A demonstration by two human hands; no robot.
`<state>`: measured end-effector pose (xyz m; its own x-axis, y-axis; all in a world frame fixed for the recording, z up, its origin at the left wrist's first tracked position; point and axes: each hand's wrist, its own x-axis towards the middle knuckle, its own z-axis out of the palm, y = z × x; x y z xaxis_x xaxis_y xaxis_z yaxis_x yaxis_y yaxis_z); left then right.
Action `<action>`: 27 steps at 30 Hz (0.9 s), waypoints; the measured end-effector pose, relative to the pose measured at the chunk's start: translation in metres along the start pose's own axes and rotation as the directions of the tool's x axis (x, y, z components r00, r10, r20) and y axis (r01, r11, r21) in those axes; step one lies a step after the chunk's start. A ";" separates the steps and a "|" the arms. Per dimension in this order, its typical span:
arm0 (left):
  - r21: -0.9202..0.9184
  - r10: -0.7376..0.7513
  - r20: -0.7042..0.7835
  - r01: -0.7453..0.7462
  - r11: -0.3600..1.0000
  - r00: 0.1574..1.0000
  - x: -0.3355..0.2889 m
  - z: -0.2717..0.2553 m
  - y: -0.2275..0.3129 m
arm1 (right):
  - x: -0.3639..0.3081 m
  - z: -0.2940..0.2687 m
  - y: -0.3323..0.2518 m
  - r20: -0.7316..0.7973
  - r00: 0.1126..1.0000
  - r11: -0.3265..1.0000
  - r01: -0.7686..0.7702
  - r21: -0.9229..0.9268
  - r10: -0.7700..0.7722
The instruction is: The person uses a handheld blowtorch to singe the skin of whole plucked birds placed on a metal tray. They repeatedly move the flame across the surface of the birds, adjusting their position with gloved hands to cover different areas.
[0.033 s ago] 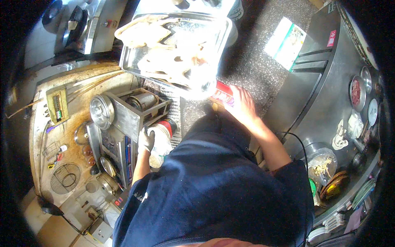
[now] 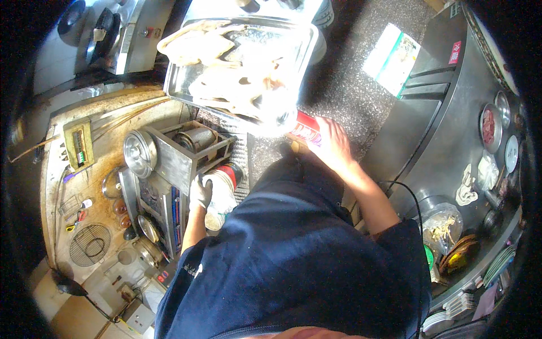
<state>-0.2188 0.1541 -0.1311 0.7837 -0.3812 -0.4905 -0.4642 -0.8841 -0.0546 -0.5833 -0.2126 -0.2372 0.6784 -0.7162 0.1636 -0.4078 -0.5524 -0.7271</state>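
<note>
My right hand (image 2: pixel 330 141) is closed round a red printed package (image 2: pixel 306 129), whose far end meets the glare at the near corner of a metal tray (image 2: pixel 309 56). Pale plucked poultry (image 2: pixel 195 48) lies in that tray, partly washed out by strong light. Lower and to the left, my gloved left hand (image 2: pixel 201 192) is at the edge of a steel stand (image 2: pixel 169 161). Its thumb shows, but its other fingers are mostly hidden. Beside it stands a pale bucket (image 2: pixel 220 198) with a red and black upper part; I cannot tell whether the hand touches it.
On the right runs a steel counter (image 2: pixel 403 147) with a bowl of raw meat (image 2: pixel 490 129), a crumpled cloth (image 2: pixel 466 186) and a bagged pale food (image 2: pixel 443 229). A white sheet (image 2: pixel 391 59) lies by the counter. Bowls and a round wire rack (image 2: pixel 89 244) are on the left.
</note>
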 end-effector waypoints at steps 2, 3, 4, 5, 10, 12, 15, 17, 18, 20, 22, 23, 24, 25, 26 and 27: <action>-0.039 -0.010 0.016 0.011 0.999 1.000 -0.002 0.000 0.000 | -0.002 0.000 0.002 0.009 0.998 0.997 -0.063 0.044 0.063; -0.046 0.007 0.010 -0.006 0.999 1.000 -0.002 0.000 0.001 | -0.004 0.000 0.002 0.023 0.994 0.992 -0.106 0.070 0.105; -0.043 0.003 0.019 -0.002 0.999 1.000 -0.002 0.000 0.001 | -0.006 0.000 0.002 0.016 0.986 0.971 -0.167 0.172 0.167; -0.033 -0.015 0.033 0.017 0.999 0.999 -0.002 0.000 0.002 | -0.010 -0.001 0.002 0.026 0.971 0.933 -0.236 0.271 0.238; -0.053 0.006 0.028 -0.004 0.999 1.000 -0.006 -0.001 0.016 | -0.021 -0.003 0.003 0.116 0.850 0.664 -0.479 0.575 0.513; -0.039 0.008 0.037 -0.007 0.999 0.999 -0.007 -0.002 0.022 | -0.022 -0.004 0.005 0.132 0.859 0.664 -0.471 0.580 0.494; -0.066 0.004 0.066 0.000 0.998 0.998 -0.007 -0.003 0.027 | -0.018 -0.002 0.003 0.155 0.872 0.639 -0.451 0.624 0.465; -0.116 0.006 0.077 0.003 0.993 0.997 -0.006 -0.003 0.029 | -0.013 0.003 -0.002 0.144 0.882 0.657 -0.434 0.617 0.448; -0.111 0.013 0.069 -0.005 0.994 0.998 -0.005 -0.003 0.029 | -0.010 0.006 -0.005 0.126 0.889 0.688 -0.425 0.588 0.441; -0.088 -0.013 0.061 0.018 0.996 0.998 -0.004 -0.003 0.029 | -0.003 0.009 -0.008 0.121 0.894 0.718 -0.421 0.554 0.431; -0.136 0.027 0.057 -0.019 0.991 0.998 -0.002 -0.003 0.027 | 0.006 0.012 -0.010 0.130 0.892 0.702 -0.423 0.573 0.432; -0.159 0.047 0.052 -0.038 0.986 0.998 -0.001 -0.003 0.026 | 0.012 0.012 -0.011 0.125 0.897 0.700 -0.412 0.583 0.423; -0.149 0.033 0.041 -0.027 0.989 0.999 0.000 -0.002 0.026 | 0.019 0.012 -0.011 0.145 0.899 0.681 -0.411 0.606 0.413; -0.139 0.019 0.031 -0.015 0.990 0.999 0.000 -0.001 0.026 | 0.028 0.010 -0.010 0.164 0.900 0.661 -0.411 0.628 0.403; -0.127 -0.003 0.025 0.006 0.992 1.000 0.000 0.001 0.025 | 0.036 0.008 -0.010 0.216 0.879 0.622 -0.457 0.636 0.425; -0.146 -0.004 0.020 0.007 0.989 1.000 0.001 0.003 0.024 | 0.045 0.004 -0.011 0.225 0.897 0.637 -0.430 0.640 0.380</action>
<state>-0.2308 0.1336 -0.1355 0.7771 -0.3724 -0.5074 -0.3936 -0.9166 0.0700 -0.5462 -0.2371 -0.2244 0.5909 -0.7566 -0.2799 -0.1605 0.2297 -0.9599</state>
